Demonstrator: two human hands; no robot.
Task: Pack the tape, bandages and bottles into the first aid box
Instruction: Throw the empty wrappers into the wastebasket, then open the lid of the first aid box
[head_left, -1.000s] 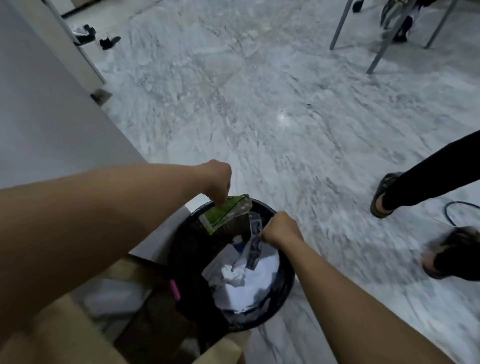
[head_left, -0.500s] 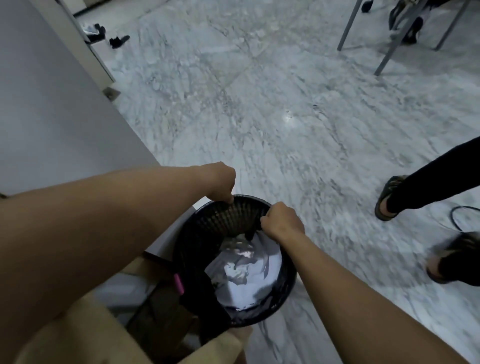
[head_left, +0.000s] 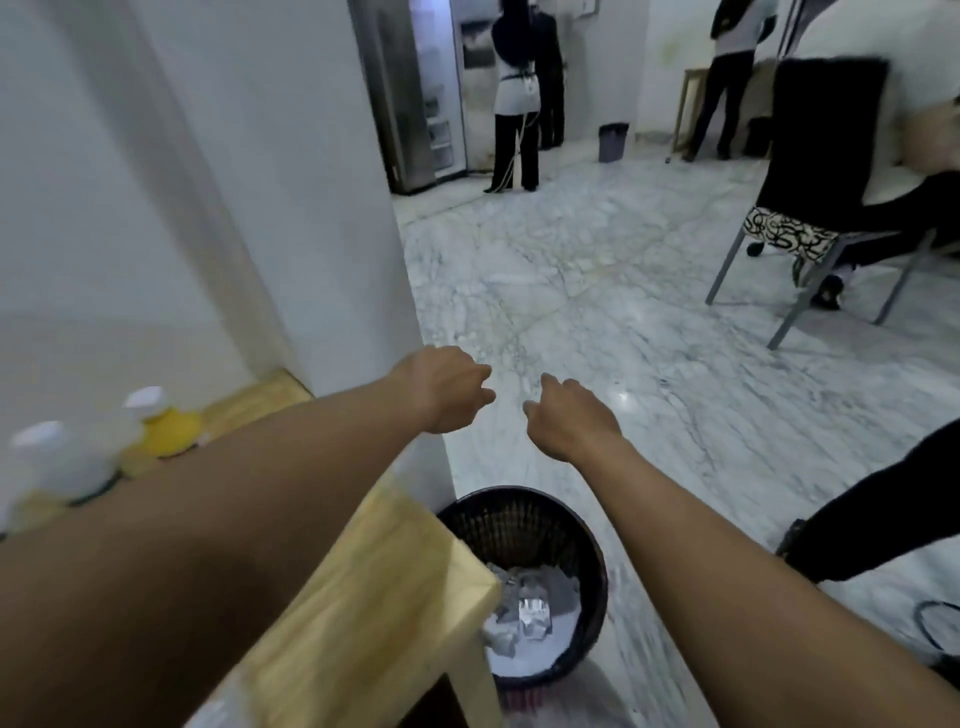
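Observation:
My left hand (head_left: 447, 387) and my right hand (head_left: 569, 415) hang in the air above the marble floor, a short gap between them, fingers loosely curled, nothing in either. Below them stands a black mesh waste bin (head_left: 524, 519) with crumpled white paper and clear wrappers inside. At the far left, on the wooden table (head_left: 395, 587), blurred white-capped bottles (head_left: 78, 457) and a yellow-topped one (head_left: 169, 431) stand behind my left forearm. The first aid box, tape and bandages are not in view.
A white pillar (head_left: 322, 208) rises just left of my hands. A chair (head_left: 821, 171) with a seated person is at the right, another person's dark leg (head_left: 883, 519) at the lower right. People stand by a fridge (head_left: 415, 93) at the back.
Both hands have let the green and clear wrappers fall into the bin and lifted away from its rim. My view has swung upward to the room.

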